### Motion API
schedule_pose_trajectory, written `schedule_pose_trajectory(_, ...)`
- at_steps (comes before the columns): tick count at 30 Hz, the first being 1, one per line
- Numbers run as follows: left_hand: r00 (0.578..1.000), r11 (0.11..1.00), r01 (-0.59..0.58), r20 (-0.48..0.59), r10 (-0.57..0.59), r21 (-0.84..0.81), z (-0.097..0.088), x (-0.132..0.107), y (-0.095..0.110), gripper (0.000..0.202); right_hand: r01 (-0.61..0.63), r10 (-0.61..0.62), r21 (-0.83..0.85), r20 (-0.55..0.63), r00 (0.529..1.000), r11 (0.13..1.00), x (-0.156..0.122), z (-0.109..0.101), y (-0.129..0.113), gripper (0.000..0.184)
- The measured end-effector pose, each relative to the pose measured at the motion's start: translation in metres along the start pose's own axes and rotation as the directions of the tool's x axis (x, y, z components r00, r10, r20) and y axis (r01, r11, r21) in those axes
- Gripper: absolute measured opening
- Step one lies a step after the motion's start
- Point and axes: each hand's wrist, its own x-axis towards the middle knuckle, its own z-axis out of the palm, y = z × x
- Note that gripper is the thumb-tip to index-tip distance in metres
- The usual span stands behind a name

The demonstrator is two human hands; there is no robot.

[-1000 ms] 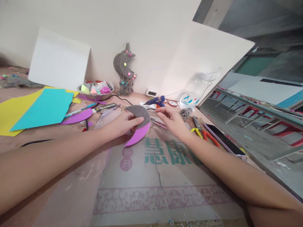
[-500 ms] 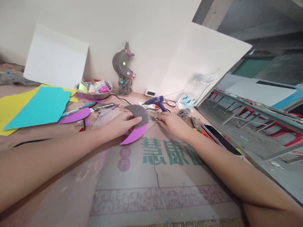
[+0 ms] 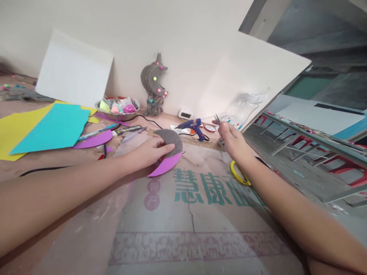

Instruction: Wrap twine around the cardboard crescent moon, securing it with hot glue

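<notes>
My left hand (image 3: 156, 151) is closed on a purple crescent (image 3: 166, 165), thumb on top. Grey yarn (image 3: 171, 138) is wound around its upper part, and the lower tip is bare purple. Off its right edge a short loose yarn end shows. To the right and raised, my right hand (image 3: 231, 138) is closed on scissors (image 3: 217, 119); only their pointed metal blades stick out above the fingers. Their handles are hidden in the hand or behind it. A yellow scissor handle loop (image 3: 239, 174) shows beside my right wrist, partly covered by it; whether it belongs to the held scissors, I cannot tell.
A blue glue gun (image 3: 190, 124) stands behind the crescent, near a white clock (image 3: 185, 114). A bowl (image 3: 117, 114) of coloured clay, yellow foam sheet (image 3: 17, 124) and turquoise sheet (image 3: 51, 128) lie left. A decorated grey moon (image 3: 151, 82) leans at the wall; a clear jar (image 3: 246, 109) stands right.
My right hand has lifted with the scissors and moved right, away from the crescent. The yellow handle loop has come into sight. My left hand keeps holding the crescent.
</notes>
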Motion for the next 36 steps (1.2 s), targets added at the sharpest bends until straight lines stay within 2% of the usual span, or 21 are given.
schedule_pose_trajectory(1,1.000,1.000,-0.013,0.005,0.013,0.006,0.000,0.000,0.000,0.031,0.030,-0.031,-0.017,-0.012,0.999,0.999,-0.008,0.003,-0.010,0.040)
schedule_pose_trajectory(2,1.000,1.000,-0.023,0.007,0.023,0.011,0.000,0.000,0.000,0.031,0.085,-0.084,-0.035,0.024,0.996,0.996,-0.017,0.008,-0.019,0.038)
schedule_pose_trajectory(4,1.000,0.999,-0.029,-0.003,0.029,0.032,0.000,0.001,0.001,0.031,0.181,-0.167,-0.086,0.147,0.975,0.980,-0.034,0.017,-0.032,0.036)
schedule_pose_trajectory(6,0.999,0.997,-0.027,-0.018,0.028,0.069,0.000,0.000,0.003,0.032,0.330,-0.288,-0.152,0.242,0.926,0.932,-0.046,0.026,-0.036,0.035)
schedule_pose_trajectory(8,0.999,0.993,-0.032,-0.017,0.034,0.117,-0.001,-0.001,0.005,0.034,0.399,-0.341,-0.210,0.264,0.902,0.893,-0.051,0.031,-0.036,0.033)
schedule_pose_trajectory(11,0.999,0.981,-0.040,-0.010,0.042,0.189,-0.001,-0.003,0.008,0.036,0.413,-0.356,-0.268,0.237,0.904,0.871,-0.048,0.033,-0.034,0.032)
schedule_pose_trajectory(15,0.998,0.974,-0.035,-0.039,0.045,0.224,-0.001,-0.003,0.008,0.037,0.437,-0.369,-0.296,0.257,0.893,0.850,-0.046,0.034,-0.038,0.034)
schedule_pose_trajectory(18,0.998,0.978,-0.049,-0.031,0.056,0.202,-0.001,-0.003,0.007,0.035,0.442,-0.373,-0.304,0.259,0.891,0.844,-0.046,0.036,-0.040,0.034)
schedule_pose_trajectory(23,1.000,0.992,0.010,-0.008,-0.009,0.125,-0.001,-0.003,0.009,0.033,0.445,-0.375,-0.326,0.255,0.891,0.834,-0.047,0.036,-0.039,0.033)
schedule_pose_trajectory(36,0.999,0.993,-0.043,0.001,0.043,0.111,-0.002,-0.004,0.013,0.035,0.462,-0.389,-0.336,0.263,0.883,0.821,-0.047,0.035,-0.040,0.033)
